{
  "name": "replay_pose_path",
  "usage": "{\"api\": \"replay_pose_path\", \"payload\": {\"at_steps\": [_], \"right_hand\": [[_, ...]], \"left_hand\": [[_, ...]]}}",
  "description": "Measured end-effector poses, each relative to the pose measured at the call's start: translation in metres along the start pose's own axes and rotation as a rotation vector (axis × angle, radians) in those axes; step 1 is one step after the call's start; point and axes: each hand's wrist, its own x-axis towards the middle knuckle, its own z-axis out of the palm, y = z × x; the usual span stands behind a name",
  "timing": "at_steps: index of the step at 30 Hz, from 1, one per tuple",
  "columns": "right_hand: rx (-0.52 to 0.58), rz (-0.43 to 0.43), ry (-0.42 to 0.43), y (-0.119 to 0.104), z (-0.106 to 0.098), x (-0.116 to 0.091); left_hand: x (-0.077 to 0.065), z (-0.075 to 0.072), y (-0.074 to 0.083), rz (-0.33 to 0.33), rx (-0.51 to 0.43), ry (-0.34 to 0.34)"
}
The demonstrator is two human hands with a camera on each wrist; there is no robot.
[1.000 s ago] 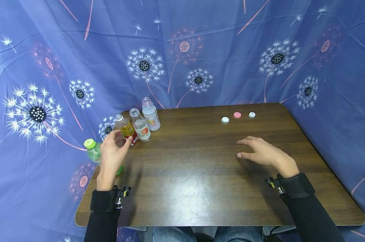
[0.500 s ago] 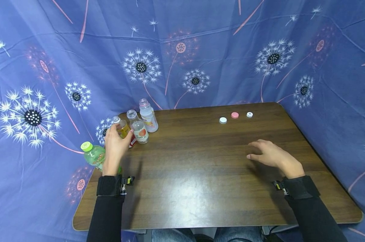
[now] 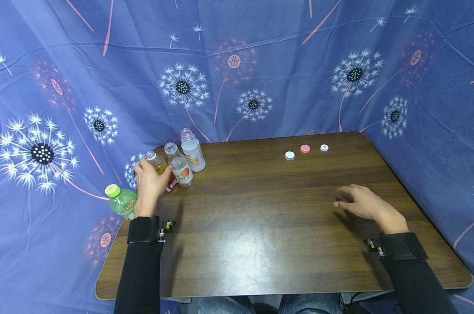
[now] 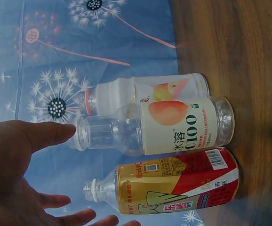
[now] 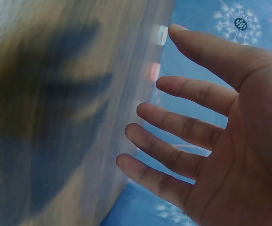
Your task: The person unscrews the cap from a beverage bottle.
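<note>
My left hand (image 3: 149, 183) reaches to the uncapped gold-and-red drink bottle (image 4: 173, 183), its thumb and fingers spread apart and holding nothing. In the head view the hand covers part of that bottle. Beside it stand an uncapped clear bottle with a peach label (image 4: 173, 125) and a whitish uncapped bottle (image 3: 193, 152), both upright. A green bottle with a lime cap (image 3: 122, 200) is left of my wrist, partly hidden by the hand. Over the right part of the table hovers my right hand (image 3: 368, 204), its fingers spread and holding nothing.
Toward the back right of the wooden table (image 3: 252, 209) lie a white cap (image 3: 290, 155), a pink cap (image 3: 305, 148) and a smaller white cap (image 3: 324, 148). A blue cloth with dandelions (image 3: 256, 52) hangs behind the table and along both sides.
My left hand has moved forward to the gold-and-red bottle, away from the green one. My right hand has drifted right, farther from the caps. The bottles and caps stay in place.
</note>
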Motion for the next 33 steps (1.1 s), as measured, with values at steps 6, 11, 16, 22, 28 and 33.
{"api": "replay_pose_path", "payload": {"at_steps": [6,11,16,22,28,33], "right_hand": [[0.017,-0.006,0.024,0.007,0.003,-0.004],[0.03,-0.008,0.027,0.007,0.006,-0.005],[0.038,-0.009,0.032,0.009,0.008,-0.007],[0.071,-0.002,0.025,0.009,0.008,-0.011],[0.082,0.0,0.014,0.009,0.011,-0.012],[0.07,0.004,0.013,0.008,0.013,-0.013]], "left_hand": [[0.01,0.003,-0.004,-0.048,0.006,-0.065],[0.021,0.008,-0.008,-0.07,0.058,-0.093],[0.031,0.012,-0.007,-0.117,0.058,-0.087],[0.039,0.014,-0.009,-0.179,0.034,-0.124],[0.044,0.02,-0.023,-0.215,0.019,-0.126],[0.045,0.028,-0.036,-0.19,-0.009,-0.059]]}}
